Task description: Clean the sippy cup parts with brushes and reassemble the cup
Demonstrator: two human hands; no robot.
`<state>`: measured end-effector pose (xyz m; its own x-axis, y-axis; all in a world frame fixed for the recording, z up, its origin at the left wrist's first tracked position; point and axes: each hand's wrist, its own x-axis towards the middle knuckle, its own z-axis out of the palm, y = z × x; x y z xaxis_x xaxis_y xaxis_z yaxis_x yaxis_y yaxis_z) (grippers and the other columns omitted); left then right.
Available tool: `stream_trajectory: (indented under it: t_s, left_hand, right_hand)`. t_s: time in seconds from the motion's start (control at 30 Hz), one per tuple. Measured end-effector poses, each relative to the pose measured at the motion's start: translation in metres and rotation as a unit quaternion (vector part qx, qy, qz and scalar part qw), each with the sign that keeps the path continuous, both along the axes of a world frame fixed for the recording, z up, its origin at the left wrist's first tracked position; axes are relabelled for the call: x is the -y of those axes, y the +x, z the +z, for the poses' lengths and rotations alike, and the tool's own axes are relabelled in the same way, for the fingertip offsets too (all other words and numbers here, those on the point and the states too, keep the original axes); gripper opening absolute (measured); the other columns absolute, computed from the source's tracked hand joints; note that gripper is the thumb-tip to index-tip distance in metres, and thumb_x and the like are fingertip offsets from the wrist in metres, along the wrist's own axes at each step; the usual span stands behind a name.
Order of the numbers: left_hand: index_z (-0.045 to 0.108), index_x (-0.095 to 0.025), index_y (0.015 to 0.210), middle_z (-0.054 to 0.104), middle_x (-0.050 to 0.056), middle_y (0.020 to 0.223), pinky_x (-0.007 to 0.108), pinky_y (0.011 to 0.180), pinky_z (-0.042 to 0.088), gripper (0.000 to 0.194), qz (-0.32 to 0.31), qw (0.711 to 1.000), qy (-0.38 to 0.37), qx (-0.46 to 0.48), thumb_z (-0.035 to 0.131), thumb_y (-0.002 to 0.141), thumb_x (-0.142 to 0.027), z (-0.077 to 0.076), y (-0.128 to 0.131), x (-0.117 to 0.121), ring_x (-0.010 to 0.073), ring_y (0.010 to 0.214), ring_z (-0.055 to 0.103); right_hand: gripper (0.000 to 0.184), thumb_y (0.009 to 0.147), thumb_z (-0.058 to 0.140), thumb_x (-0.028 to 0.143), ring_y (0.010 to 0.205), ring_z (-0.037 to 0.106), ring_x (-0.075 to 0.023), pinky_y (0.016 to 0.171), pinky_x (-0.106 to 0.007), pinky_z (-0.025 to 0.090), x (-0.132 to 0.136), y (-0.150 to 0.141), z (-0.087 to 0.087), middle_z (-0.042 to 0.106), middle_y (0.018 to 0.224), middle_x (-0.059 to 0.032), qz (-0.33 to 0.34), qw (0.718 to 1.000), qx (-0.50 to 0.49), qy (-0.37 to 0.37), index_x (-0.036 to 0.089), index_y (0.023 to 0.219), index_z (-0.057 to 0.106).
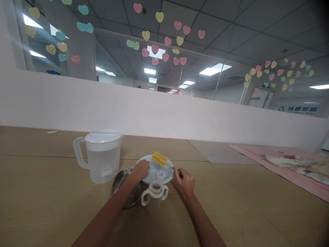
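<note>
My right hand (186,181) is closed around the green handle of a bottle brush (159,159). The brush's yellow sponge head points up and left above a white plate (167,177). At the plate's left side my left hand (142,170) is curled shut; whatever may be in its fingers is hidden. A small white ring (160,176) lies on the plate. In front of the plate stands a clear baby bottle (155,202) with two white side handles and an uncapped mouth. Beneath my left forearm sits a metal bowl (133,199) with a whitish utensil in it.
A lidded translucent pitcher (103,161) stands behind the bowl on the left. At the far right a pink cloth (246,153) carries crumpled pale fabric, beside a grey mat (216,151). A white wall (144,113) with glass above it closes off the table's back edge.
</note>
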<state>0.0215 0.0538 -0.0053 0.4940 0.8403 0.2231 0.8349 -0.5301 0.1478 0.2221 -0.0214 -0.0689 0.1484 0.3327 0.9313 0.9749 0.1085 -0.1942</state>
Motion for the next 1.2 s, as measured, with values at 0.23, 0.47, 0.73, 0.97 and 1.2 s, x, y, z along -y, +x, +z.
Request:
stream_trajectory:
  t_s: [0.23, 0.47, 0.73, 0.97, 1.2]
  left_hand:
    - [0.050, -0.016, 0.109, 0.060, 0.009, 0.106, 0.032, 0.085, 0.042, 0.027, 0.041, 0.971, 0.111, 0.209, 0.039, 0.086, -0.024, -0.009, -0.026, 0.049, 0.0202, 0.099, 0.056]
    - [0.054, -0.021, 0.107, 0.064, 0.005, 0.099, 0.032, 0.082, 0.043, 0.030, 0.016, 0.930, 0.249, 0.270, 0.038, 0.089, -0.037, -0.029, -0.035, 0.057, 0.0200, 0.092, 0.059]
    - [0.058, -0.020, 0.095, 0.066, 0.004, 0.089, 0.032, 0.078, 0.042, 0.027, 0.037, 0.927, 0.261, 0.268, 0.042, 0.087, -0.041, -0.028, -0.041, 0.055, 0.0203, 0.084, 0.059]
    - [0.058, -0.019, 0.071, 0.062, 0.006, 0.074, 0.032, 0.077, 0.037, 0.038, 0.011, 0.962, 0.229, 0.150, 0.027, 0.091, -0.028, -0.029, -0.034, 0.067, 0.0188, 0.076, 0.053]
    - [0.046, -0.019, 0.048, 0.054, 0.003, 0.054, 0.028, 0.063, 0.036, 0.037, 0.116, 0.945, 0.234, 0.195, 0.034, 0.083, -0.025, -0.022, -0.052, 0.062, 0.0152, 0.061, 0.048]
  right_hand:
    - [0.041, 0.089, 0.044, 0.037, 0.045, 0.045, -0.0082, 0.051, -0.021, 0.029, 0.004, -0.005, 0.000, 0.055, 0.048, -0.0007, 0.074, 0.997, 0.018, 0.006, 0.016, 0.058, 0.059]
    - [0.040, 0.089, 0.045, 0.036, 0.043, 0.044, -0.0077, 0.048, -0.022, 0.028, 0.004, -0.007, -0.002, 0.053, 0.047, 0.0005, 0.103, 0.994, 0.046, 0.002, 0.016, 0.057, 0.056]
    - [0.035, 0.086, 0.051, 0.030, 0.042, 0.040, -0.0069, 0.049, -0.022, 0.029, 0.008, -0.009, 0.000, 0.048, 0.044, 0.0021, 0.117, 0.989, 0.068, 0.056, 0.016, 0.053, 0.052]
    - [0.035, 0.085, 0.050, 0.030, 0.042, 0.039, -0.0077, 0.049, -0.023, 0.029, 0.009, -0.007, -0.003, 0.046, 0.044, 0.0023, 0.107, 0.993, 0.029, 0.031, 0.017, 0.052, 0.053]
    - [0.021, 0.081, 0.046, 0.022, 0.057, 0.051, -0.0122, 0.056, -0.023, 0.034, 0.007, 0.001, -0.004, 0.059, 0.059, -0.0024, 0.086, 0.996, 0.011, 0.017, 0.016, 0.065, 0.058]
